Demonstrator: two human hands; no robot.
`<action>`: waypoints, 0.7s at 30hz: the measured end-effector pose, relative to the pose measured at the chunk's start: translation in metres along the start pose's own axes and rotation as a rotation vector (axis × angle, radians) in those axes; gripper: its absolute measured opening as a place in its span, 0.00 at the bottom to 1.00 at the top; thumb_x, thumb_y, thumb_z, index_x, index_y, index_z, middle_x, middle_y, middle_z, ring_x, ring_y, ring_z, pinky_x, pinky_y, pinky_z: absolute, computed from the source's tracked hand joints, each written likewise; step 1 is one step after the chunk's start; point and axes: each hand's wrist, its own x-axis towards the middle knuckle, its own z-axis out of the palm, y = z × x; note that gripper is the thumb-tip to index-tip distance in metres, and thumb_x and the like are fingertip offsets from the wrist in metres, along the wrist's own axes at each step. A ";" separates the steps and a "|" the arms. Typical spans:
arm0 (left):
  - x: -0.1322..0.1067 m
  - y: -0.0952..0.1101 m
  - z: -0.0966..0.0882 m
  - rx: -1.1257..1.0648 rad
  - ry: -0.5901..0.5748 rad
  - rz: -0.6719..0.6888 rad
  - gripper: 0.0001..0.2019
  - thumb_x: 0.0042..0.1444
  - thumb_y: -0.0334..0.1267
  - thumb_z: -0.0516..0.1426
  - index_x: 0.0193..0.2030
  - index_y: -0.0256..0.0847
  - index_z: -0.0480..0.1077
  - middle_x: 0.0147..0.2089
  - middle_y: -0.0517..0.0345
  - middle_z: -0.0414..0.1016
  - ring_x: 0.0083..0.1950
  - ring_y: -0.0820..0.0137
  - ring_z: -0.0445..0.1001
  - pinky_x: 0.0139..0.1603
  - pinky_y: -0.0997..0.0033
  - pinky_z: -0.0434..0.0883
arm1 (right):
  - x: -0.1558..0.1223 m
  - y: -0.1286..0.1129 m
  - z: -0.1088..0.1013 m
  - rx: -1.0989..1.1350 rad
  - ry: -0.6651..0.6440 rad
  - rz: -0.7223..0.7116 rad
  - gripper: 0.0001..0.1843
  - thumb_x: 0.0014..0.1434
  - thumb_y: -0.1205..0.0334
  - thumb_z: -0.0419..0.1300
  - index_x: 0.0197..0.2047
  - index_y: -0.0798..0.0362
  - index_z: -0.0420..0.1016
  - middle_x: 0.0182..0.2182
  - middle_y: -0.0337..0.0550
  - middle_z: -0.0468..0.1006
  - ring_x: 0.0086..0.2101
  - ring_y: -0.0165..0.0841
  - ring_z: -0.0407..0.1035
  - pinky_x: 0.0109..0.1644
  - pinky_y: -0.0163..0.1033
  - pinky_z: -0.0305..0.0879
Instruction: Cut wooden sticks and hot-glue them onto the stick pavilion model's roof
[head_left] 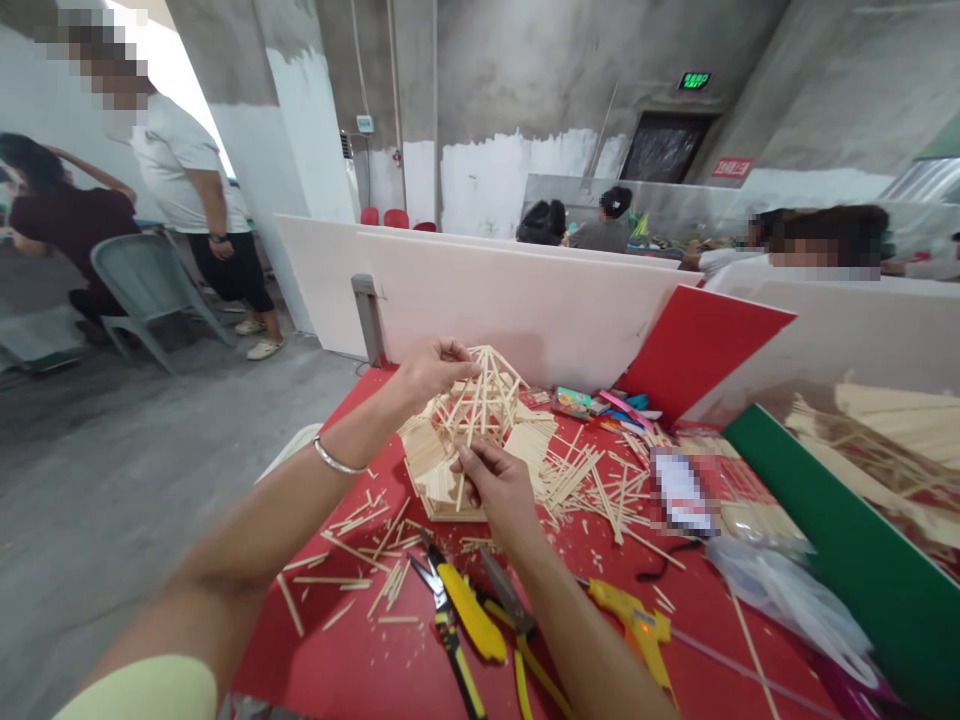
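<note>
A small model building (529, 450) made of thin wooden sticks stands on the red table, with a pointed, open stick frame on top and slatted panels lower down. Beside its peak, my left hand (435, 375) has its fingertips closed on the upper part of the frame; exactly which stick they pinch is hidden. At the front of the model, my right hand (499, 485) pinches a wooden stick (460, 492) between thumb and fingers. The stick slants upward along the frame. Part of the model is covered by both hands.
Loose sticks (600, 490) litter the red table (300, 670). Near me lie scissors (450, 630), a yellow-handled cutter (471, 610), pliers (514, 600) and a yellow glue gun (634, 625). A plastic bag (787, 590) and green board (840, 540) are rightward. White panels (510, 290) stand behind.
</note>
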 end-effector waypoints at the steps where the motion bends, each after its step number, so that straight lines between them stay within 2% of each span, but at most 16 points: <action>1: 0.000 0.001 0.001 -0.009 0.001 -0.008 0.15 0.40 0.36 0.71 0.29 0.35 0.70 0.22 0.62 0.71 0.18 0.82 0.62 0.18 0.78 0.54 | 0.000 -0.002 0.000 0.008 0.002 0.008 0.21 0.51 0.45 0.68 0.38 0.54 0.80 0.26 0.37 0.77 0.19 0.21 0.59 0.20 0.29 0.54; 6: 0.000 0.004 0.004 -0.032 0.021 -0.031 0.15 0.41 0.35 0.72 0.29 0.36 0.69 0.19 0.66 0.67 0.15 0.84 0.57 0.16 0.77 0.50 | 0.000 -0.006 0.000 0.024 -0.031 0.028 0.20 0.51 0.45 0.68 0.35 0.54 0.80 0.26 0.38 0.77 0.19 0.21 0.58 0.19 0.28 0.55; 14: 0.000 0.003 0.005 -0.072 0.037 -0.070 0.17 0.40 0.35 0.72 0.30 0.36 0.69 0.20 0.66 0.67 0.15 0.84 0.58 0.16 0.78 0.51 | 0.004 -0.002 -0.003 0.031 -0.057 0.011 0.20 0.51 0.45 0.67 0.37 0.55 0.80 0.27 0.39 0.77 0.19 0.21 0.58 0.19 0.29 0.53; 21: 0.002 0.003 0.003 -0.019 0.020 -0.046 0.16 0.41 0.37 0.72 0.29 0.36 0.69 0.19 0.66 0.67 0.14 0.84 0.56 0.16 0.76 0.49 | 0.006 -0.006 -0.005 0.010 -0.037 -0.020 0.21 0.52 0.44 0.66 0.39 0.54 0.81 0.24 0.36 0.75 0.18 0.21 0.55 0.19 0.30 0.46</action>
